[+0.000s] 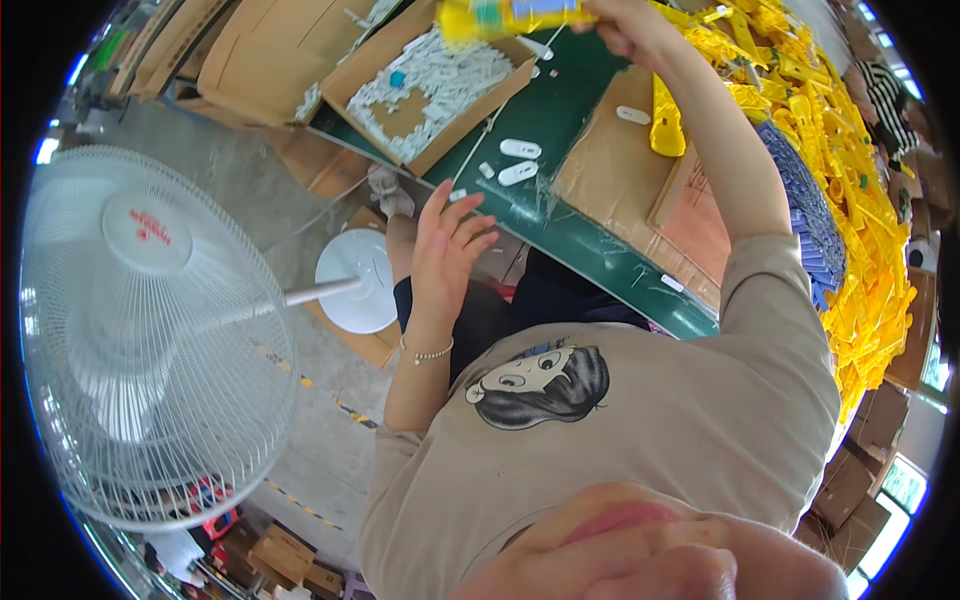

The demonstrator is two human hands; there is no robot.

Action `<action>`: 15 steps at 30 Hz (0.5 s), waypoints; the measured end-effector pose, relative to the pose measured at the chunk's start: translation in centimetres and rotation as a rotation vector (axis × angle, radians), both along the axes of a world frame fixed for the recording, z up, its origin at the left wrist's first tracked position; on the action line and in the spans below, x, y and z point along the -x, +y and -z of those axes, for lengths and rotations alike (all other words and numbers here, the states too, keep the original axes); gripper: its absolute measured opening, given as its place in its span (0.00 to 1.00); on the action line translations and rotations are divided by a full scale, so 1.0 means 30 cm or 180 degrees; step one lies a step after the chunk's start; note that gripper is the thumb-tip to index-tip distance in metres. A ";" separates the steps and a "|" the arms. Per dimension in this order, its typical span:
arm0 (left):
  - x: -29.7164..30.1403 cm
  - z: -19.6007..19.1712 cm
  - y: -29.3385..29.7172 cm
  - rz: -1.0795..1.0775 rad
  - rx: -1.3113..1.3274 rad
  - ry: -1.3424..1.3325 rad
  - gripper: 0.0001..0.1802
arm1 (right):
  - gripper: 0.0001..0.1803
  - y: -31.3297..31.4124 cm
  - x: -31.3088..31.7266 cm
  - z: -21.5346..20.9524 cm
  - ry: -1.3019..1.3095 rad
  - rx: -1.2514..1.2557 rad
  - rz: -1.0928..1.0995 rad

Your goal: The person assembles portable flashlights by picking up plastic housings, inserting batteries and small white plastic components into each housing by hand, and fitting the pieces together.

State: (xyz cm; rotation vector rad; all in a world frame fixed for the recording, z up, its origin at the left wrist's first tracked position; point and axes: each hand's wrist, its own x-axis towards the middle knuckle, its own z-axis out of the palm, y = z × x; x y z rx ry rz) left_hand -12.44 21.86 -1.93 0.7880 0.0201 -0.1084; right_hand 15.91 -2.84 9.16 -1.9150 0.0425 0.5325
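My right hand (628, 28) reaches across to the top edge of the view. Its fingers are closed on the end of a yellow plastic piece (520, 18) with green and bluish patches, blurred and cut off by the frame, so its kind is unclear. My left hand (447, 245) is raised beside the table's edge, fingers spread, with nothing in it. Near it on the green table (590, 235) lie white oval plastic parts (519, 149) and smaller white bits (486, 170). One yellow part (667, 125) rests on cardboard under my right forearm.
An open cardboard box (440, 160) of small white parts stands at the table's far left. Heaped yellow plastic pieces (865, 290) and a stack of blue pieces (800, 215) lie at the right. A white floor fan (150, 340) stands on my left. Flat cardboard (610, 165) covers part of the table.
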 end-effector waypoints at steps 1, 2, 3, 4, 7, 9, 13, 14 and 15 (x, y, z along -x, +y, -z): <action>-0.003 0.009 0.004 -0.0234 -0.0242 0.0068 0.38 | 0.12 0.037 -0.049 0.000 0.0149 -0.0571 0.0772; -0.015 -0.002 -0.011 -0.0110 -0.0236 0.0007 0.39 | 0.12 -0.043 -0.232 0.088 0.0350 -0.1288 0.1182; -0.023 0.002 -0.022 -0.0043 -0.0224 -0.0053 0.39 | 0.12 -0.085 -0.357 0.145 0.0278 -0.1292 0.1238; -0.039 0.011 -0.040 0.0164 -0.0231 0.0006 0.38 | 0.13 -0.134 -0.459 0.175 0.0526 -0.1425 0.1474; -0.043 0.051 -0.051 0.0318 -0.0329 0.0162 0.38 | 0.15 -0.092 -0.517 0.211 0.0506 -0.0356 0.1442; -0.021 0.059 -0.033 0.0277 -0.0403 0.0249 0.37 | 0.19 -0.036 -0.453 0.161 0.0411 0.0314 0.1017; -0.033 0.064 -0.015 0.0361 -0.0546 0.0274 0.36 | 0.17 -0.084 -0.427 0.018 0.0270 0.2428 0.0311; -0.053 0.067 -0.021 0.0441 -0.0577 0.0185 0.35 | 0.14 -0.203 -0.517 0.024 0.0154 0.3311 -0.0206; -0.056 0.073 -0.017 0.0431 -0.0622 0.0148 0.34 | 0.12 -0.267 -0.560 0.049 0.0035 0.4154 -0.0861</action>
